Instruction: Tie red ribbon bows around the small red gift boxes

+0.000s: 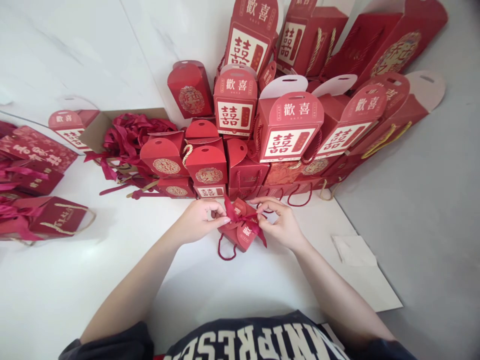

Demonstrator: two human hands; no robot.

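Observation:
Right in front of me a small red gift box [243, 241] rests on the white table, tilted at an angle to me. A dark red ribbon [240, 216] is tied in a bow across its folded top. My left hand [204, 218] pinches the left loop of that ribbon between thumb and fingers. On the other side my right hand [279, 222] pinches the ribbon near its right loop, and a ribbon tail hangs down beside it. The box's twisted cord handle [226, 256] loops out onto the table at the near left.
Stacked red gift boxes [290, 130] rise just beyond my hands. A cardboard box [97, 131] holding a heap of loose red ribbons [137, 132] stands left of them. Ribboned boxes [48, 217] lie far left. A white paper [353, 251] lies near the table's right edge.

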